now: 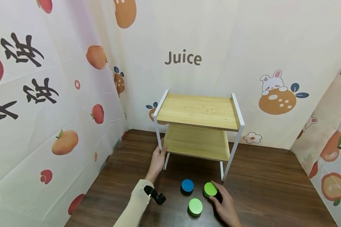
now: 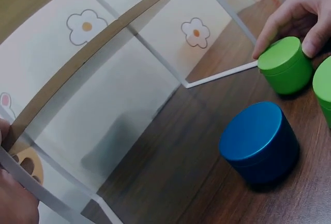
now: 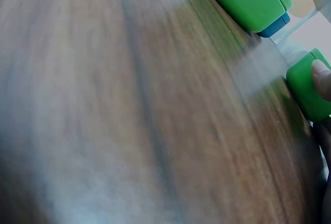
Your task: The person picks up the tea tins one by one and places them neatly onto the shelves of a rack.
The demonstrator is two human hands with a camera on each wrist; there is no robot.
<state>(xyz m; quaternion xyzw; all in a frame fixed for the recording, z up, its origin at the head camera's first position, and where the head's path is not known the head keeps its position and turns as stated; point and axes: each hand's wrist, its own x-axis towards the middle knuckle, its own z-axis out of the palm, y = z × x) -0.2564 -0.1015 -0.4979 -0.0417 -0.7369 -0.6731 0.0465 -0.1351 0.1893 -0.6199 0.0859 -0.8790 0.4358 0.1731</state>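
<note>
Printed fabric hangs on three sides, fruit and a rabbit on it, "Juice" lettered at the back; below it, a dark wood-grain counter.

Watching by remote feed, I note a two-tier shelf standing toward the back: pale wooden boards, white frame. Left hand at its left front post, fingers closed round the upright, thumb by the lower board. Right hand at the near side of the counter, fingers parted only to the width of a green tin, which they pinch between thumb and fingertips at its sides.

That tin sits in front of the shelf's right leg, seemingly on the counter; I see no clear gap beneath it. Blue tin stands upright to its left, apart; a lighter green tin stands upright nearer the person.

Step in hand, as I judge it: taking hold of the one tin while the other hand steadies the frame. Next move, I reckon, calls for an even pinch and a path that spares the neighbouring tins.

Containers: all three are round, lids on, a seam visible below the top of each in the left wrist view. Contents hidden; I cannot tell whether they hold anything.
</note>
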